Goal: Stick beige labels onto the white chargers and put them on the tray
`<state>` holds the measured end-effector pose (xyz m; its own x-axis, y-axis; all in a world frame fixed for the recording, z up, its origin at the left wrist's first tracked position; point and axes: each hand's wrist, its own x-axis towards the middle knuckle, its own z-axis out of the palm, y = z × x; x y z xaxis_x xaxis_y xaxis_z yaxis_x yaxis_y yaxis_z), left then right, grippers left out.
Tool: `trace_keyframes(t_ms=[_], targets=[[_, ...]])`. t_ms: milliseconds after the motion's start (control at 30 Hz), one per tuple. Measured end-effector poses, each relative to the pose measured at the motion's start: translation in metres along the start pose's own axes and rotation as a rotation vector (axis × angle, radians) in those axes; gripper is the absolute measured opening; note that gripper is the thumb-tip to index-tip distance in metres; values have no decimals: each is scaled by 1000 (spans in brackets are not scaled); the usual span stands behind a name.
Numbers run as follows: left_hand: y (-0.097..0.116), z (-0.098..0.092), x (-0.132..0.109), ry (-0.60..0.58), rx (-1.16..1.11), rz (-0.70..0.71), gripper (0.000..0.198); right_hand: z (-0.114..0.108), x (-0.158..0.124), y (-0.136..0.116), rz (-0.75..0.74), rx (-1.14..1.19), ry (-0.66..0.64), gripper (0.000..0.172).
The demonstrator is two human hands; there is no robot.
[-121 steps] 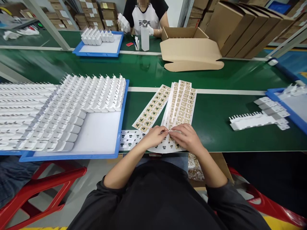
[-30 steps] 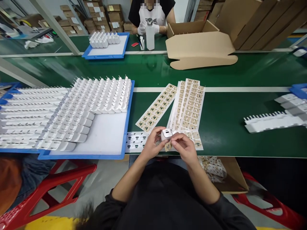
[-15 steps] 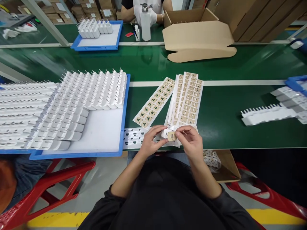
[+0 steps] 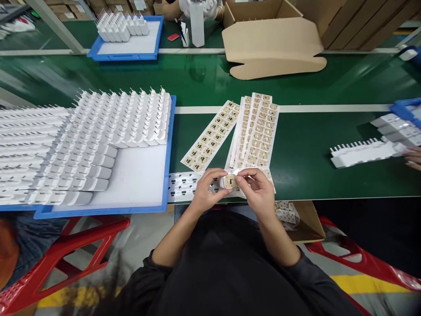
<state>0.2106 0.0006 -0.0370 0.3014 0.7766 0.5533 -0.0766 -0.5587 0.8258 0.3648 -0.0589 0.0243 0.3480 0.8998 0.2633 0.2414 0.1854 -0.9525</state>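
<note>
My left hand [image 4: 208,191] grips a small white charger plug [image 4: 229,181] at the near edge of the green belt. My right hand [image 4: 258,190] pinches a tan sticker that lies against the plug's face. Both hands meet over the lower end of the sticker sheets [image 4: 259,131], which fan out beyond them. A separate sheet with darker stickers [image 4: 212,137] lies slanted to the left. A peeled backing sheet [image 4: 180,186] lies flat beside my left hand.
A blue tray [image 4: 169,149] full of white plugs [image 4: 125,123] sits at the left. A row of plugs [image 4: 362,152] lies at the right, with another person's fingers [image 4: 413,158] at the edge. Across the belt are a cardboard box [image 4: 272,44], a white bottle [image 4: 197,17] and a second tray [image 4: 128,44].
Four seconds ago both hands picked at the sheet; then my left hand held a plug. In the last half second the tan sticker moved from in front of the plug onto its face.
</note>
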Motion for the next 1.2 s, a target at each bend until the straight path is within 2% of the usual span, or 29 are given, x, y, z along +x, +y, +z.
trace_keyframes(t_ms=[533, 967, 1200], targets=[[0, 0, 0, -18, -9, -17, 41, -1, -1, -2, 16, -3, -4, 2], [0, 0, -1, -20, -10, -24, 40, 0, -3, -2, 83, 9, -11, 7], [2, 0, 1, -20, 19, -15, 40, 2, -2, -4, 52, -46, 0, 7]])
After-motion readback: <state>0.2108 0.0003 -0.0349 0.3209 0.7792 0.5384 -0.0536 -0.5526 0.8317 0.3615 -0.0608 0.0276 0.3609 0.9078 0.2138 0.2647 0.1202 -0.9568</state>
